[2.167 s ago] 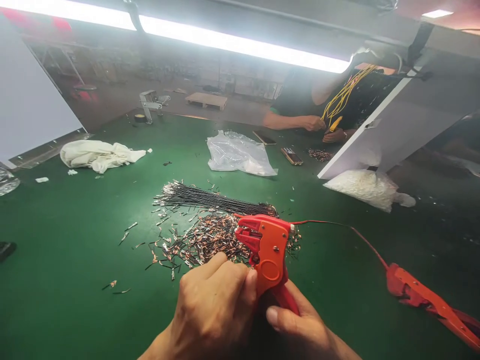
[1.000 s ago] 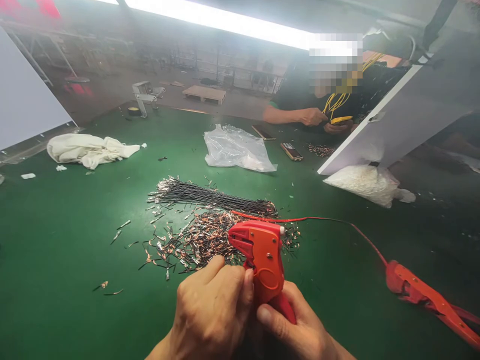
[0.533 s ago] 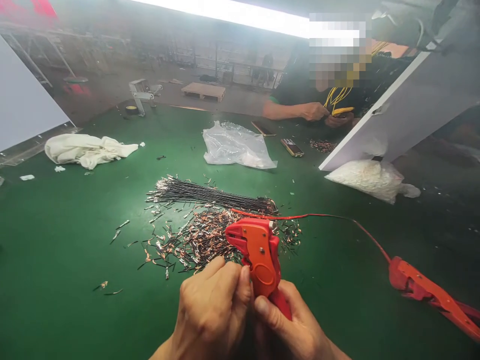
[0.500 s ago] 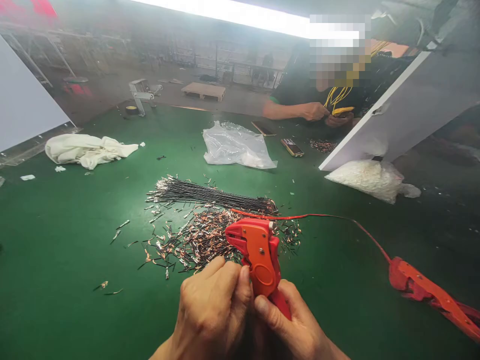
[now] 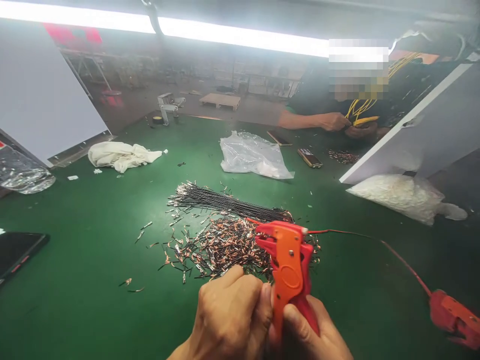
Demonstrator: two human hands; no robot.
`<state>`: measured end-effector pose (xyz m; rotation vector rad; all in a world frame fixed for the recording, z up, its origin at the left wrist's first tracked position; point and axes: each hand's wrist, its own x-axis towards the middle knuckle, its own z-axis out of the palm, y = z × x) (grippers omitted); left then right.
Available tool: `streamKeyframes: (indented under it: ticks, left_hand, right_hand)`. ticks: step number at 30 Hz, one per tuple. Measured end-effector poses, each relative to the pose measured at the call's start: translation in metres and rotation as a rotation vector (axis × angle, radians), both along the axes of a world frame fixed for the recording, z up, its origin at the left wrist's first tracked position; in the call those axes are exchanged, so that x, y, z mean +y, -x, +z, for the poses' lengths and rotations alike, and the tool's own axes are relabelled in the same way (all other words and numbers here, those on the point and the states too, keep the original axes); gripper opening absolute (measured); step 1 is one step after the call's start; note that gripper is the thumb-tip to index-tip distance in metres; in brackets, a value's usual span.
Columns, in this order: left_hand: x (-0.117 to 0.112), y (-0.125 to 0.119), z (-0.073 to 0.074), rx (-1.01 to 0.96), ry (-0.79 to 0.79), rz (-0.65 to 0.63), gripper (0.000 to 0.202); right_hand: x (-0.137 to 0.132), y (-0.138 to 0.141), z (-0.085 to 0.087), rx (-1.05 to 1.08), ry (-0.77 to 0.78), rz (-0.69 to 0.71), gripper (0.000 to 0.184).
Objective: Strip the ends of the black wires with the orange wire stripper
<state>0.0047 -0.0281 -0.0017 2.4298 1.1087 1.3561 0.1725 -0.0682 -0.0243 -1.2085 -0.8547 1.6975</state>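
Note:
In my right hand (image 5: 313,330) is a wire stripper (image 5: 290,265) with an orange body and red jaws and handle, standing upright with its jaws toward the left. My left hand (image 5: 228,315) is closed in a fist close beside its orange handle; what its fingers hold, if anything, is hidden. Just beyond the stripper lies a heap of short black wire pieces (image 5: 232,245) with copper and silvery ends. Behind that heap rests a bundle of long black wires (image 5: 225,200), its silvery tips to the left.
A second red wire stripper (image 5: 455,317) lies at right, a red cord (image 5: 397,260) leading to it. Farther back are a clear plastic bag (image 5: 255,155), a white cloth (image 5: 122,156) and a filled bag (image 5: 397,195). A phone (image 5: 20,252) lies left. Opposite, a person's hands (image 5: 348,125) hold yellow wires.
The view has turned left, so the table's contents appear farther right, and a phone and clear plastic at left have come into sight. More of the stripper's orange handle shows between my hands.

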Motion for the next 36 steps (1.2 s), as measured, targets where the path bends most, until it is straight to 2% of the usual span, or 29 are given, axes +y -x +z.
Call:
streamKeyframes:
  ticks: [3,7,10,14,21,27,32,36]
  left_hand:
    - [0.002,0.001,-0.001,-0.005,-0.018,0.048,0.022]
    - [0.007,0.002,-0.002,0.033,-0.004,0.132,0.017]
    - [0.010,0.003,-0.002,0.143,0.027,0.137,0.016]
    - [0.014,0.004,-0.005,0.288,0.045,0.187,0.009]
    - [0.036,0.020,-0.014,0.302,-0.001,0.323,0.014]
    - [0.057,0.018,-0.013,0.264,-0.035,0.348,0.017]
    - [0.059,0.013,-0.017,0.280,-0.076,0.330,0.022]
    - [0.060,0.017,-0.016,0.220,-0.100,0.293,0.021]
  right_hand:
    - [0.005,0.001,0.006,0.050,-0.077,-0.027,0.043]
    - [0.007,0.000,0.010,-0.030,-0.184,-0.090,0.035]
    - [0.007,0.001,0.009,-0.086,-0.197,-0.119,0.034]
    - [0.009,0.003,0.009,-0.011,-0.189,-0.178,0.033]
    - [0.012,0.004,0.012,0.095,-0.155,-0.265,0.026]
    - [0.011,0.008,0.012,0.105,-0.141,-0.256,0.027]
    - [0.013,0.008,0.012,0.075,-0.148,-0.283,0.027]
    - [0.014,0.007,0.013,0.060,-0.124,-0.313,0.030]
